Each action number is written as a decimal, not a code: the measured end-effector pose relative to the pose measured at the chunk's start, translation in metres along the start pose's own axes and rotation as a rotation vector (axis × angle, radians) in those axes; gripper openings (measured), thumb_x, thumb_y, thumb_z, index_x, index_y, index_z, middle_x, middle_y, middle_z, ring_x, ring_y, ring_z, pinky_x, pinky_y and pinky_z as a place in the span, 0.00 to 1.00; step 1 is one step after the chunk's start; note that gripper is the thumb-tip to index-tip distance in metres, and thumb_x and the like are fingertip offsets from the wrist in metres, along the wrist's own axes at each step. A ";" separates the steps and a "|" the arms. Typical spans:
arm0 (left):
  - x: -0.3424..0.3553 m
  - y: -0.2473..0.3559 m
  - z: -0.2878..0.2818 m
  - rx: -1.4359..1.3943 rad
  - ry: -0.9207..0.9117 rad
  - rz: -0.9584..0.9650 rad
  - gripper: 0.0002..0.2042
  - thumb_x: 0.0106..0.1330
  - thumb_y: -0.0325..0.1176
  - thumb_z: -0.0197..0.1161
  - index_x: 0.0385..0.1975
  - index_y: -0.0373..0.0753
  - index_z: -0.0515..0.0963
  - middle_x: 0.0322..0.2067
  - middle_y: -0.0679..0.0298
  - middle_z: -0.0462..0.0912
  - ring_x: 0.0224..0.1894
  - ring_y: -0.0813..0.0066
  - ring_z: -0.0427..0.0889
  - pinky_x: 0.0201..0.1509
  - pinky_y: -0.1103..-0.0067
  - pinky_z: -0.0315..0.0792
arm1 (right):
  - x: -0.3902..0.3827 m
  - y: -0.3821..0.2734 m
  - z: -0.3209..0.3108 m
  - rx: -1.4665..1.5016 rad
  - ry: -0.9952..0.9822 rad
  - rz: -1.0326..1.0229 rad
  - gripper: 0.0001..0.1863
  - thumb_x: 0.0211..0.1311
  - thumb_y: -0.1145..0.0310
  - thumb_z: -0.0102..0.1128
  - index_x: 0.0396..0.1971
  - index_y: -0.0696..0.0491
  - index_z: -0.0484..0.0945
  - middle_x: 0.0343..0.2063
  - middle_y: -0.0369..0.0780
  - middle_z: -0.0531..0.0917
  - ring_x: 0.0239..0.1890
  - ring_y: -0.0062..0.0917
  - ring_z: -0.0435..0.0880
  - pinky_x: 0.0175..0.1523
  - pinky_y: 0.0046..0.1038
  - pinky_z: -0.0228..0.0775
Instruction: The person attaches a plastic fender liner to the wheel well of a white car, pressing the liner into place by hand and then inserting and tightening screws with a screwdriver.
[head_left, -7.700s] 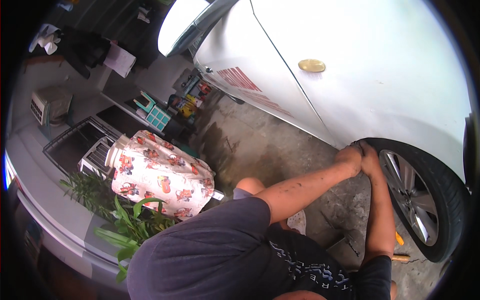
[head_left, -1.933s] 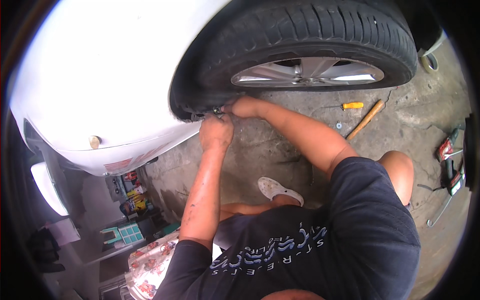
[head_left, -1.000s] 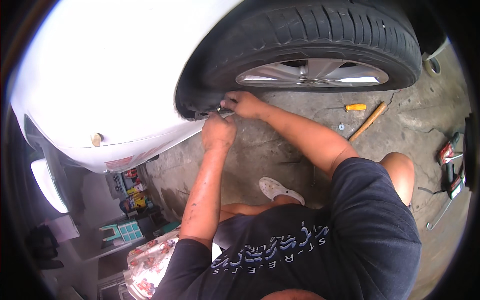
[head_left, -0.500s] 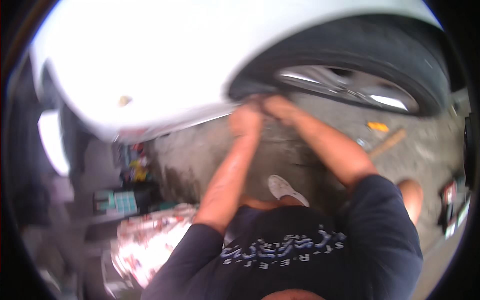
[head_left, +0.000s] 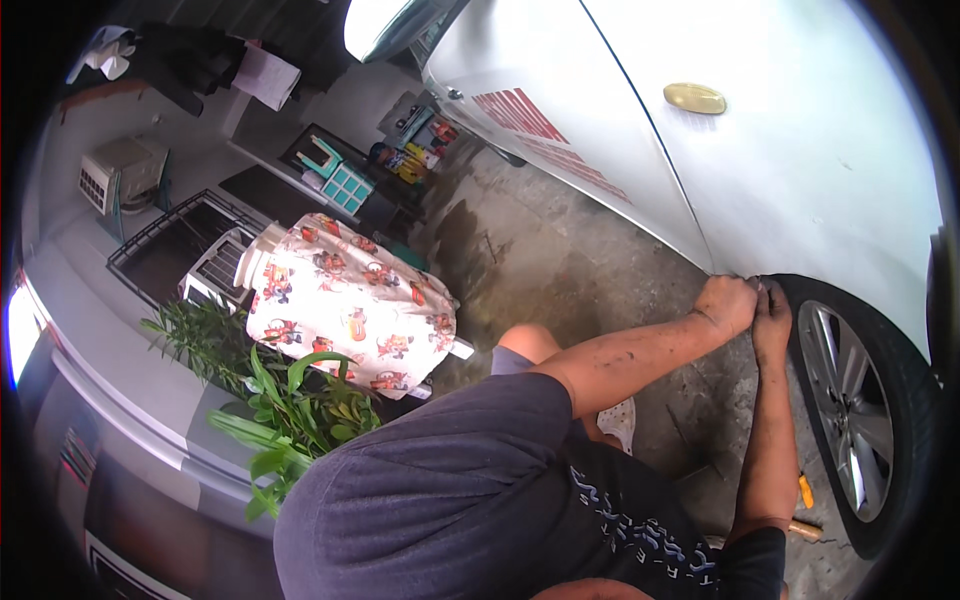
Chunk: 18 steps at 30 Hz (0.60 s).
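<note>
**Desk:** White bodywork fills the upper right of the head view. What is the person working on?

**Photographer:** Both hands meet at the lower edge of the white car's fender (head_left: 800, 180), right where it curves into the wheel arch (head_left: 765, 282), right of centre in the frame. The left hand (head_left: 727, 303) is curled into a loose fist against that edge; the right hand (head_left: 772, 318) comes up from below with its fingers pressed to the same spot. Whether either pinches a fastener or small part, I cannot tell: the fingertips are too small and hidden.

**Desk:** Which step would you call it?

**Photographer:** By my reading, close fingertip work on the arch lip, beside the tyre (head_left: 905, 400) and alloy wheel (head_left: 850, 410) at lower right. The next move likely calls for a firm, steady hold at the lip, and perhaps a tool.

**Desk:** Tools nearby?

**Photographer:** An orange-handled tool (head_left: 805, 491) and a wooden handle (head_left: 803, 529) lie on the concrete floor (head_left: 560, 270) near the right elbow, bottom right.

**Desk:** Surroundings?

**Photographer:** A cartoon-print cloth (head_left: 345, 305) drapes over something at centre left, with green plants (head_left: 290, 400) below it.
</note>
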<state>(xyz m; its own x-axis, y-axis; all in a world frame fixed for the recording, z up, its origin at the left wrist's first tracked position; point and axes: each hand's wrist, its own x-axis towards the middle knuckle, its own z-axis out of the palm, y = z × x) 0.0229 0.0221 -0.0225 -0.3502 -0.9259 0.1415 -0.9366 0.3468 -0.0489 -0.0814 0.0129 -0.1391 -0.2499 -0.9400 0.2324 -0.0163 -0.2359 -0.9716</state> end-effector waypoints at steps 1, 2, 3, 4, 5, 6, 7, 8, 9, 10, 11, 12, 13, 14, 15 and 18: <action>0.001 0.000 0.000 0.002 -0.005 0.016 0.14 0.76 0.36 0.56 0.37 0.33 0.85 0.29 0.47 0.90 0.33 0.49 0.92 0.40 0.58 0.85 | 0.001 0.004 0.001 0.037 0.033 0.029 0.18 0.81 0.61 0.60 0.47 0.64 0.82 0.37 0.44 0.86 0.38 0.22 0.79 0.50 0.30 0.74; 0.001 0.001 0.001 0.004 -0.011 0.033 0.14 0.76 0.36 0.56 0.38 0.33 0.85 0.29 0.47 0.90 0.34 0.49 0.92 0.40 0.59 0.85 | 0.002 0.008 0.001 0.073 0.067 0.058 0.16 0.81 0.62 0.60 0.47 0.62 0.83 0.35 0.41 0.86 0.36 0.22 0.79 0.49 0.29 0.73; 0.002 0.004 0.002 -0.003 -0.011 0.037 0.14 0.76 0.36 0.56 0.38 0.33 0.85 0.29 0.47 0.90 0.34 0.49 0.92 0.40 0.59 0.85 | 0.005 0.016 -0.003 0.065 0.071 0.059 0.16 0.81 0.62 0.60 0.47 0.62 0.83 0.35 0.41 0.86 0.36 0.22 0.79 0.49 0.29 0.73; 0.004 0.007 0.003 -0.006 -0.014 0.045 0.13 0.75 0.36 0.57 0.38 0.33 0.85 0.29 0.47 0.90 0.34 0.50 0.92 0.41 0.59 0.85 | 0.007 0.024 -0.009 0.152 -0.001 0.135 0.16 0.82 0.61 0.59 0.49 0.60 0.84 0.35 0.38 0.85 0.34 0.21 0.79 0.46 0.26 0.74; 0.005 0.010 0.003 -0.009 -0.016 0.052 0.13 0.75 0.37 0.58 0.38 0.33 0.85 0.29 0.48 0.90 0.34 0.50 0.93 0.41 0.60 0.85 | 0.009 0.032 -0.014 0.239 -0.072 0.211 0.16 0.83 0.60 0.58 0.51 0.58 0.84 0.34 0.35 0.85 0.32 0.20 0.80 0.43 0.24 0.75; 0.004 0.004 0.003 -0.003 -0.017 0.037 0.13 0.75 0.37 0.58 0.38 0.33 0.85 0.29 0.48 0.90 0.34 0.50 0.93 0.41 0.60 0.85 | 0.006 0.015 -0.005 0.245 -0.088 0.212 0.16 0.83 0.60 0.58 0.51 0.58 0.84 0.34 0.35 0.85 0.32 0.20 0.80 0.43 0.24 0.75; 0.002 -0.007 0.002 0.032 -0.058 0.029 0.14 0.75 0.38 0.59 0.39 0.33 0.85 0.30 0.48 0.91 0.35 0.51 0.93 0.42 0.60 0.85 | 0.002 -0.019 0.007 0.603 -0.161 0.504 0.16 0.84 0.59 0.56 0.53 0.56 0.84 0.34 0.34 0.84 0.29 0.18 0.79 0.37 0.21 0.75; 0.003 -0.009 0.002 0.054 -0.104 0.036 0.14 0.75 0.39 0.60 0.40 0.33 0.85 0.30 0.49 0.91 0.35 0.51 0.93 0.42 0.61 0.85 | 0.000 -0.038 0.009 0.947 -0.215 0.802 0.17 0.85 0.59 0.53 0.55 0.55 0.83 0.34 0.32 0.84 0.27 0.17 0.79 0.32 0.19 0.74; 0.004 -0.002 0.002 0.039 -0.108 0.047 0.14 0.75 0.39 0.60 0.40 0.33 0.85 0.30 0.49 0.91 0.35 0.51 0.93 0.42 0.61 0.85 | 0.003 -0.026 0.000 0.937 -0.198 0.803 0.17 0.85 0.59 0.53 0.55 0.55 0.83 0.34 0.32 0.84 0.27 0.17 0.79 0.32 0.19 0.74; 0.006 0.003 0.001 0.013 -0.123 0.063 0.15 0.75 0.40 0.60 0.40 0.33 0.86 0.31 0.50 0.91 0.35 0.51 0.93 0.42 0.60 0.85 | 0.009 -0.009 -0.010 0.914 -0.244 0.824 0.18 0.85 0.58 0.51 0.56 0.55 0.83 0.34 0.32 0.85 0.27 0.15 0.78 0.28 0.18 0.73; 0.007 0.010 0.001 -0.012 -0.137 0.080 0.15 0.75 0.41 0.61 0.40 0.33 0.86 0.31 0.50 0.91 0.36 0.52 0.93 0.42 0.60 0.85 | 0.010 0.009 -0.020 0.890 -0.289 0.845 0.19 0.86 0.58 0.49 0.57 0.56 0.82 0.35 0.31 0.85 0.26 0.13 0.78 0.24 0.17 0.71; 0.007 0.004 0.000 -0.004 -0.131 0.070 0.15 0.75 0.41 0.61 0.40 0.33 0.86 0.31 0.50 0.91 0.36 0.52 0.93 0.42 0.60 0.85 | 0.012 0.001 -0.016 0.893 -0.304 0.841 0.19 0.86 0.58 0.49 0.57 0.56 0.82 0.35 0.31 0.85 0.26 0.13 0.78 0.24 0.17 0.71; 0.005 0.000 0.002 -0.001 -0.101 0.046 0.16 0.75 0.41 0.60 0.40 0.33 0.86 0.31 0.50 0.91 0.36 0.52 0.93 0.43 0.60 0.85 | 0.010 -0.015 -0.015 0.650 -0.297 0.740 0.20 0.86 0.59 0.49 0.58 0.58 0.82 0.37 0.34 0.87 0.30 0.16 0.81 0.30 0.20 0.76; 0.003 -0.005 0.003 0.003 -0.072 0.021 0.16 0.75 0.40 0.60 0.39 0.33 0.86 0.31 0.50 0.91 0.36 0.52 0.93 0.43 0.60 0.85 | 0.008 -0.026 -0.012 0.411 -0.286 0.632 0.21 0.86 0.59 0.49 0.59 0.61 0.81 0.39 0.37 0.88 0.33 0.20 0.84 0.36 0.23 0.80; 0.002 -0.002 0.006 0.000 -0.069 0.025 0.16 0.75 0.40 0.60 0.39 0.33 0.86 0.31 0.50 0.91 0.36 0.52 0.93 0.43 0.60 0.85 | 0.007 -0.023 -0.013 0.409 -0.281 0.629 0.21 0.86 0.59 0.49 0.59 0.61 0.81 0.39 0.37 0.88 0.33 0.20 0.84 0.36 0.23 0.80; 0.001 0.002 0.009 0.007 0.042 -0.023 0.12 0.68 0.36 0.62 0.32 0.39 0.91 0.31 0.52 0.92 0.36 0.54 0.93 0.43 0.61 0.86 | 0.003 -0.010 -0.009 0.173 -0.222 0.263 0.20 0.84 0.63 0.48 0.61 0.60 0.80 0.50 0.43 0.88 0.51 0.27 0.86 0.57 0.29 0.77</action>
<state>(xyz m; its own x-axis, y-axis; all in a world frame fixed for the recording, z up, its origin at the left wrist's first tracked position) 0.0202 0.0202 -0.0314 -0.3279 -0.9266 0.1840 -0.9446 0.3240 -0.0518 -0.0911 0.0147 -0.1296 -0.0078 -1.0000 -0.0011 0.1890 -0.0004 -0.9820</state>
